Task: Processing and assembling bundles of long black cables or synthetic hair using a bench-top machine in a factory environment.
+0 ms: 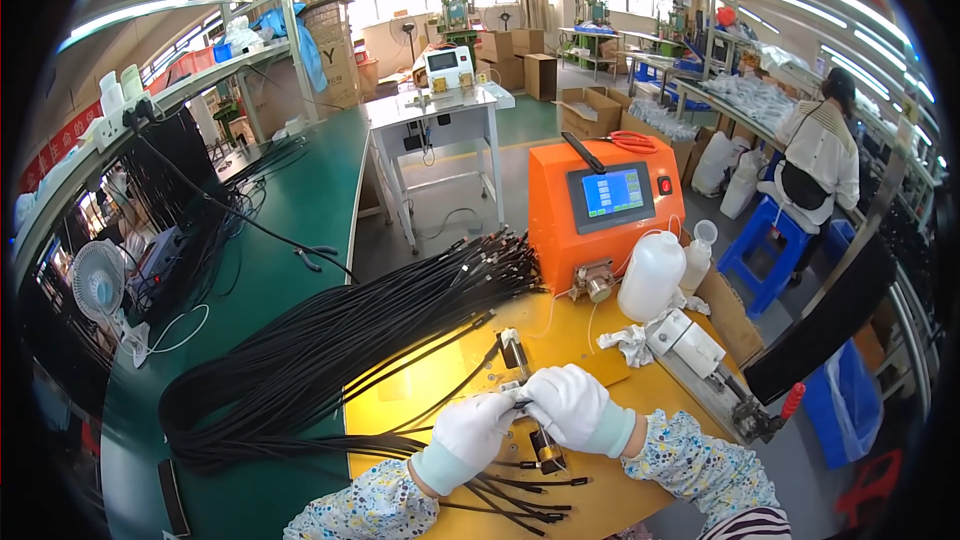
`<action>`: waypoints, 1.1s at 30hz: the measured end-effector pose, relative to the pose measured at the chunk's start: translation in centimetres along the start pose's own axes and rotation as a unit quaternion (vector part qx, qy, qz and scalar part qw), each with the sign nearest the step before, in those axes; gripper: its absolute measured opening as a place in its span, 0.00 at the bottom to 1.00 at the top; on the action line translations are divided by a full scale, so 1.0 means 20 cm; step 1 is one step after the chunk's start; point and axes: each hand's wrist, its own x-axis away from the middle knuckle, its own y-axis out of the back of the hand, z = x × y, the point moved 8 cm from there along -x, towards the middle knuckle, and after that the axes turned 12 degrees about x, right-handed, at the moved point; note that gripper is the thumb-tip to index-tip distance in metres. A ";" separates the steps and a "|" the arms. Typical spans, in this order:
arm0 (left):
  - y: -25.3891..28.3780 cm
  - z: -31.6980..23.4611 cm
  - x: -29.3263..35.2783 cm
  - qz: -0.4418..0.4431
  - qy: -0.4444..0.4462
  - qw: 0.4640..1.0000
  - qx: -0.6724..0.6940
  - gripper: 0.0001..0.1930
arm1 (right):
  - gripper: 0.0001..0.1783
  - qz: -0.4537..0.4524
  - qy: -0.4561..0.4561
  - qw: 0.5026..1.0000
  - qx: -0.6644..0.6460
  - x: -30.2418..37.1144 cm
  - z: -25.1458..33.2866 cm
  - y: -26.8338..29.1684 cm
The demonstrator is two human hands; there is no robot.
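Observation:
My left hand (468, 440), in a white glove, is closed with its fingertips pinched together. My right hand (572, 406), gloved the same way, is closed too and its fingertips meet the left ones. A small dark piece shows between them, too small and covered to name. Under and beside the hands stands a small metal fixture (514, 352) on the yellow board (400, 418). Several loose black cables (520, 512) lie by my left wrist, their ends pointing right. A thick bundle of black cables (330, 350) stretches over the table on the left.
An orange machine (560, 190) with a screen stands behind the board, with red-handled pliers (632, 142) on top. A white bottle (652, 276), crumpled tissue (628, 344) and a toggle clamp (752, 416) with a red handle are at right. A white fan (98, 280) stands far left. Someone sits at the right bench.

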 end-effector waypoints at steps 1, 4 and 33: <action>0.00 0.00 0.00 0.002 0.007 1.000 0.007 0.07 | 0.09 -0.002 0.000 1.000 -0.006 0.00 0.00 0.00; -0.02 0.03 0.01 0.006 0.023 1.000 0.015 0.08 | 0.08 0.009 -0.011 1.000 -0.020 0.00 -0.02 -0.02; -0.17 0.04 0.02 0.078 -0.117 0.947 -0.287 0.22 | 0.07 0.380 0.128 0.879 0.258 -0.56 -0.13 -0.56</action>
